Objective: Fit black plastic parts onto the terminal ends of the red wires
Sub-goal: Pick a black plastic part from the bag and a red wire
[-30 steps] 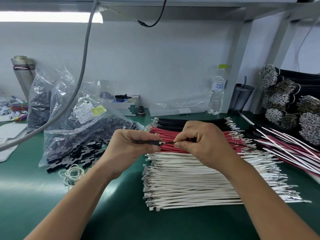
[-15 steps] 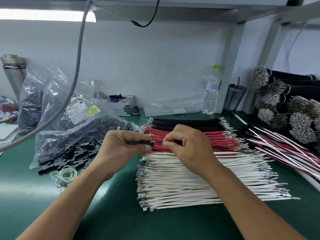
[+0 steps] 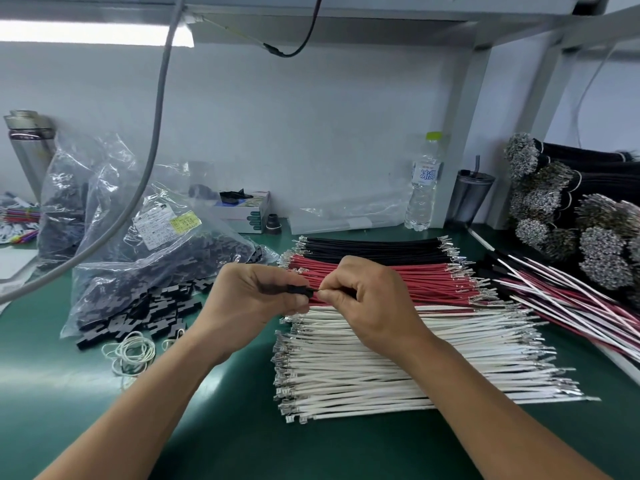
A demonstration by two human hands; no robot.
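Plainly, little writing can be read: the water bottle (image 3: 423,188) behind the red wires (image 3: 388,282) carries a blue label with a large character too blurred to be sure of, and the clear bag (image 3: 138,244) left of those wires bears a white printed sticker and a yellow one, both too small to make out. Your left hand (image 3: 256,299) hovers just above the near edge of the red wires, fingers curled, pinching a black plastic part (image 3: 300,291) between thumb and fingertips. Your right hand (image 3: 367,303) meets it knuckle to knuckle, thumb and forefinger pinched on a thin dark end that touches the part; your fingers hide what kind of wire that is, and you cannot tell how far it sits in the part. More black parts (image 3: 138,313) spill from the bag's mouth left of the red wires, rubber bands (image 3: 131,353) beside them. White wires (image 3: 398,362) lie in front of the red ones, black wires (image 3: 374,247) behind. Bundles to the right are cut off by the frame edge.
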